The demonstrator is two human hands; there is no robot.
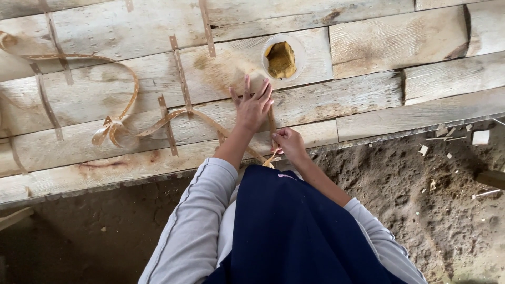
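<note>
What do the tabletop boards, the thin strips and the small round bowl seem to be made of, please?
The boards look like rough, unfinished wood: pale, with grain, knots and gaps. The strip under the left hand, pinched by the right hand, looks like thin, flexible tan cane or bark, since others curl. The bowl looks like translucent plastic holding a brown-yellow paste.

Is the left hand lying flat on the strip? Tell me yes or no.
Yes: the left hand lies palm down with fingers spread on the thin strip over the wooden planks, just below the plastic bowl.
</note>
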